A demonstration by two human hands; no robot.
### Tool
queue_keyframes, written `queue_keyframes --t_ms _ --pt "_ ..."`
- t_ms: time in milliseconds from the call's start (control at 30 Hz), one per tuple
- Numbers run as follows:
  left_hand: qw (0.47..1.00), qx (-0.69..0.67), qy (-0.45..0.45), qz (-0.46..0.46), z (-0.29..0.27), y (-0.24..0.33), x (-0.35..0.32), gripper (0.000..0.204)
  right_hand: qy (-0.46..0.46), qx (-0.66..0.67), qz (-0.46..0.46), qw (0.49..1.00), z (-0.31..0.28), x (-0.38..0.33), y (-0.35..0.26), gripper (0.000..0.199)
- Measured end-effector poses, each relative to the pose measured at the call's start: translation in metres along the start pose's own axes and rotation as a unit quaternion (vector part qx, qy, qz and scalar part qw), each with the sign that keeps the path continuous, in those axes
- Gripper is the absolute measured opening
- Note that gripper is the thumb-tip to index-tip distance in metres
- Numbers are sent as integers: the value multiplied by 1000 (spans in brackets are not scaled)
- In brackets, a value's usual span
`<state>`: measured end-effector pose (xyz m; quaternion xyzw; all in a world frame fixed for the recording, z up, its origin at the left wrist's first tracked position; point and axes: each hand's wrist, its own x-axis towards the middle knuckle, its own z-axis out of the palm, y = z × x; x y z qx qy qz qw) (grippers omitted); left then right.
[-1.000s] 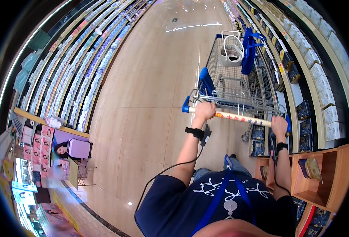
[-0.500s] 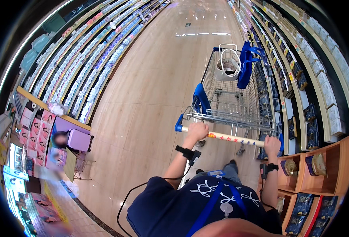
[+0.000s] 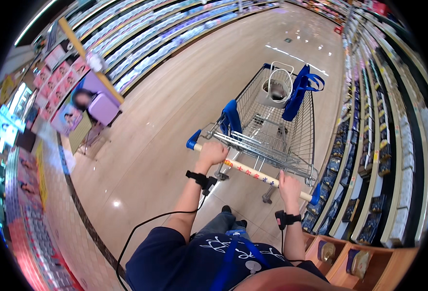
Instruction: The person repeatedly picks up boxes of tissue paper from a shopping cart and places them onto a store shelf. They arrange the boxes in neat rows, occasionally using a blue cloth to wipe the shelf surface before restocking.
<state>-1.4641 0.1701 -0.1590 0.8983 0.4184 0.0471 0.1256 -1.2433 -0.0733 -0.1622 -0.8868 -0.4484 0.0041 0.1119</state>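
Observation:
A wire shopping cart (image 3: pixel 291 150) with blue corner caps stands in front of me. My left hand (image 3: pixel 213 153) is closed around the cream push handle (image 3: pixel 245 170) near its left end. Farther right, my right hand (image 3: pixel 289 188) also grips that handle, close to the right blue cap. Inside the cart, toward its far end, sits a white bag (image 3: pixel 275 91) with looped handles. A blue tote bag (image 3: pixel 296 99) hangs over the right rim, and a folded blue piece (image 3: pixel 231 119) is at the near left side. Both wrists wear black straps with cables.
Long shelves of packaged goods (image 3: pixel 165 36) line the left and far side. More stocked shelves (image 3: pixel 369 165) run close along the cart's right. A wooden display shelf (image 3: pixel 337 252) stands by my right arm. At the left are a purple suitcase (image 3: pixel 104 107) and a small table (image 3: pixel 79 132).
The view has turned to the right, and the cart now points at an angle across the aisle. Both hands have kept hold of the handle; the right hand sits slightly farther in from its end.

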Motion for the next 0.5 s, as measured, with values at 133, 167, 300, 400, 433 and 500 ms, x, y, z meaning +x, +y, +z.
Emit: queue_keyframes --t_ms 133,167,300,400,433,500 --pt "999 -15 20 -48 -13 -40 1 46 -75 86 -51 992 13 27 -55 63" --pt "998 -9 32 -56 -11 -53 2 44 -74 73 -76 992 20 32 -71 64" --pt "996 -11 61 -71 4 -90 13 43 -14 33 -78 996 57 50 -101 66" --pt "996 -6 63 -56 4 -102 23 46 2 29 -57 998 91 66 -109 63" --pt "997 8 60 -50 9 -108 26 47 -5 45 -54 998 100 72 -110 63" --pt "997 33 56 -45 31 -115 24 48 -13 72 -52 996 127 70 -107 63"
